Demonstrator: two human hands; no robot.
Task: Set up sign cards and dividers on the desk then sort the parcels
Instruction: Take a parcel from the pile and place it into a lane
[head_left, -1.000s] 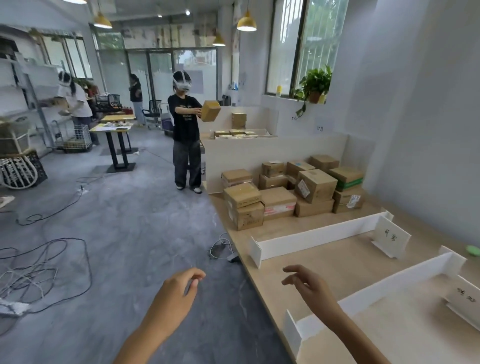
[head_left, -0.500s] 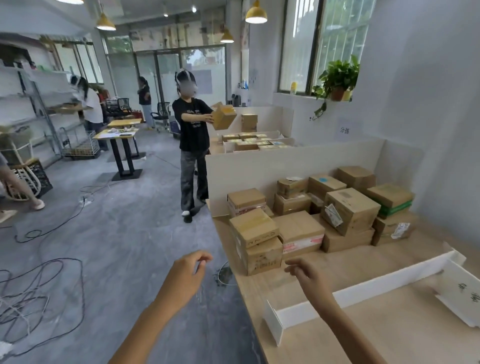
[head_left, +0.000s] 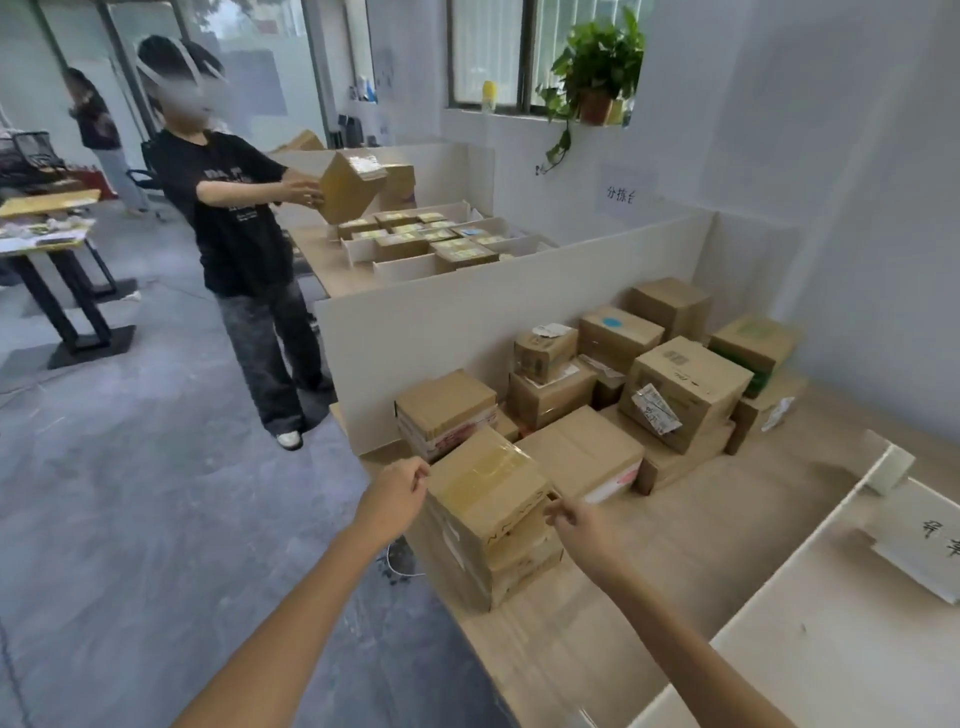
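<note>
Left hand (head_left: 397, 493) and right hand (head_left: 579, 519) flank top parcel (head_left: 483, 493) at 9 and 3 o'clock, loosely curled, gripping nothing. Stack (head_left: 498, 551) sits at desk (head_left: 701, 545) edge; lopsided lift could topple it.

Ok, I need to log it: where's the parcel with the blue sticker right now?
Head view, right of centre: the blue-sticker parcel sits at the pile's back by the white partition, behind the large torn-label box.

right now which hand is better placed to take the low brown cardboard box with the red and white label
Probably right. The right hand hovers beside that low brown cardboard box; the left hand sits across the taped brown cardboard box, which blocks it.
</note>
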